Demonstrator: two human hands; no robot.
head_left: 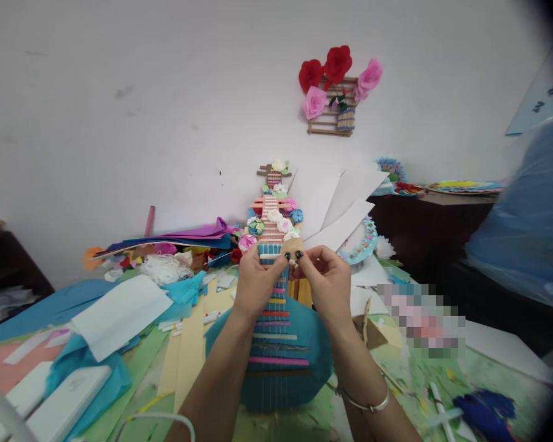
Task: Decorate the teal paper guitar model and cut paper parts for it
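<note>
Both hands meet in the middle of the head view. My left hand (258, 282) and my right hand (329, 276) pinch a small tan piece of paper (292, 247) between thumbs and fingers. Some tiny pale bits show just below the thumbs, too small to name. Behind and beneath the hands lies a blue lute-shaped paper craft (308, 331) with colored strips across it and thin strings along its length. Its neck (271, 230) has pale pink strips and is trimmed with crumpled paper flowers (283, 226). My forearms cover parts of its body.
White paper (122, 313) and turquoise tissue (184, 288) lie to the left, with white shredded strands (166, 269). White boards (345, 227) lean against the wall at right. A dark blue crumpled item (486, 414) sits front right. A person in blue (525, 215) is at the right edge.
</note>
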